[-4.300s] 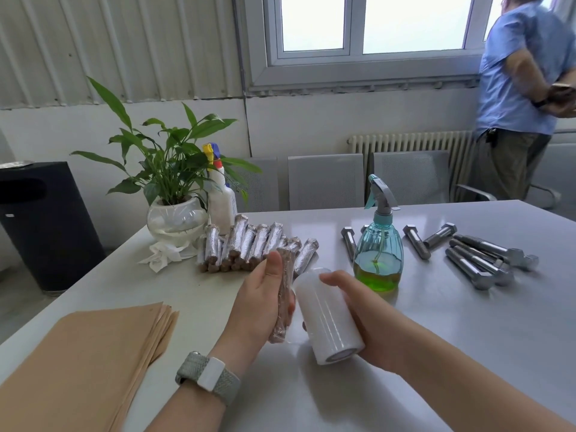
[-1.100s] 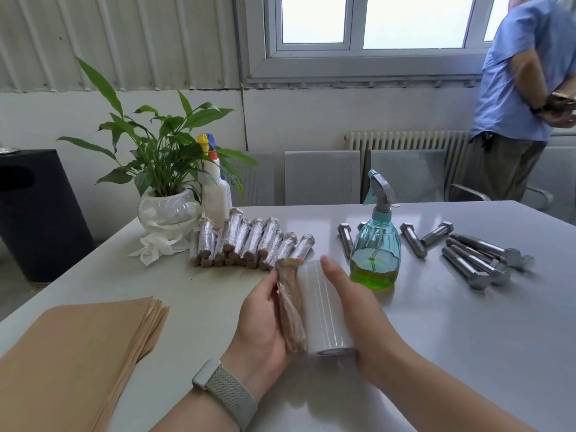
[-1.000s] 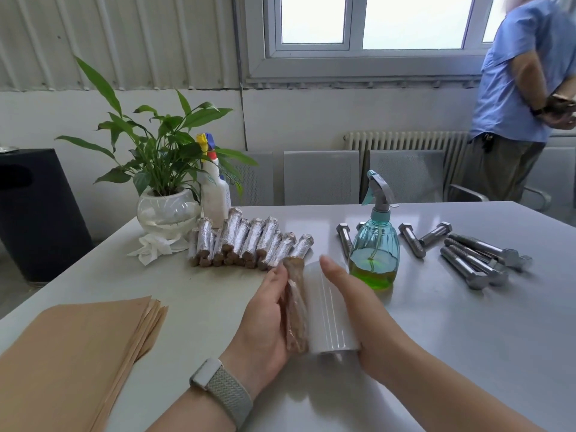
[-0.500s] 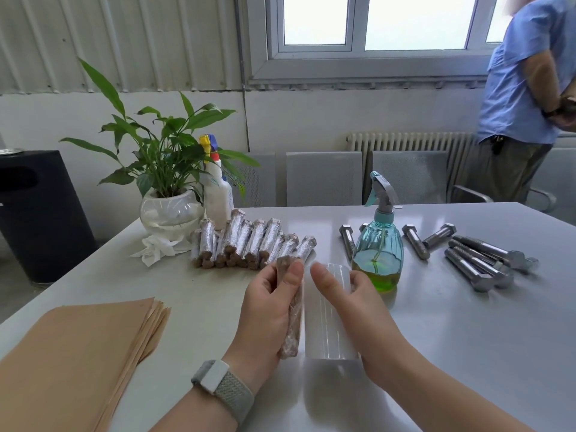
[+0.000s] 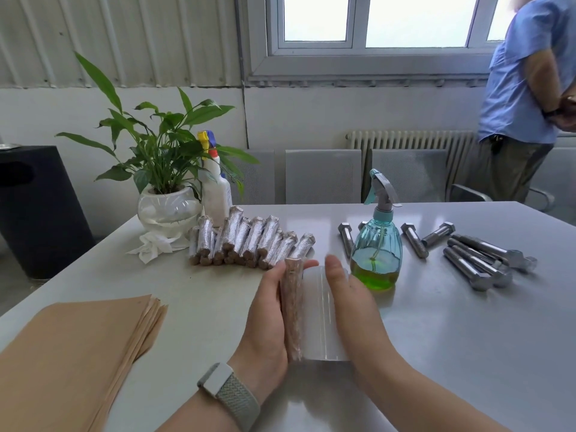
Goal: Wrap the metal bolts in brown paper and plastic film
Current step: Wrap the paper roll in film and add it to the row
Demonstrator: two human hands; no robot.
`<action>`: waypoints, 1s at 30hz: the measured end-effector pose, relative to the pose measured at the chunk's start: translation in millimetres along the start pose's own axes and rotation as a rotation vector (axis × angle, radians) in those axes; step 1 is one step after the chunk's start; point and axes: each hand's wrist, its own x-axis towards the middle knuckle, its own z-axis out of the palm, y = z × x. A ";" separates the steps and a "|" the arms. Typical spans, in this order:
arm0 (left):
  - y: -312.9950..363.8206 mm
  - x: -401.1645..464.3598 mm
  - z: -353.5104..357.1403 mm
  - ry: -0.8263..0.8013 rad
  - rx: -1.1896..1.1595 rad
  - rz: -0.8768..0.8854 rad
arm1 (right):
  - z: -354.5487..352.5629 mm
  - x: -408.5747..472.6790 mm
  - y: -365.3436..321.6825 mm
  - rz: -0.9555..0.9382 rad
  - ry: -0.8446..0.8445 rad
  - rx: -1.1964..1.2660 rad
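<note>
- Bolt wrapped in brown paper (image 5: 291,307) stands nearly upright between the two hands, just above the grey table (image 5: 436,338), touching the roll of plastic film (image 5: 321,316) on its right.
- Left hand (image 5: 268,319), with a grey watch band (image 5: 230,394) on the wrist, curls round the wrapped bolt from the left; its fingertips (image 5: 310,264) show past the bolt's top end.
- Right hand (image 5: 349,307) lies against the right side of the film roll, fingers fairly straight and close together, pointing away from the camera; whether the thumb grips the roll cannot be told.
- Stack of brown paper sheets (image 5: 78,353) lies at the near left of the table.
- Row of finished wrapped bolts (image 5: 249,241) lies just beyond the hands.
- Teal spray bottle (image 5: 377,244) with green liquid stands just beyond the right hand.
- Bare metal bolts (image 5: 480,257) lie scattered to the right, some behind the bottle.
- Potted plant (image 5: 162,182) and a white spray bottle (image 5: 216,194) stand at the far left edge.
</note>
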 end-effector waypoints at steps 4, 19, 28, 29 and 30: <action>3.3 3.3 -3.6 0.000 0.091 0.038 | -8.1 -1.5 -3.4 0.149 -0.232 0.203; 0.4 4.8 -8.5 -0.013 0.173 0.213 | 4.8 -3.5 2.0 -0.155 -0.053 -0.055; 0.9 3.4 -3.7 -0.073 -0.018 0.060 | 0.0 4.2 3.6 -0.040 0.014 0.069; 0.8 3.7 -3.5 -0.058 -0.003 0.061 | -2.3 5.9 2.6 0.046 -0.063 0.112; 1.1 4.4 -3.4 -0.042 0.018 0.060 | -4.8 6.4 1.4 0.108 -0.138 0.121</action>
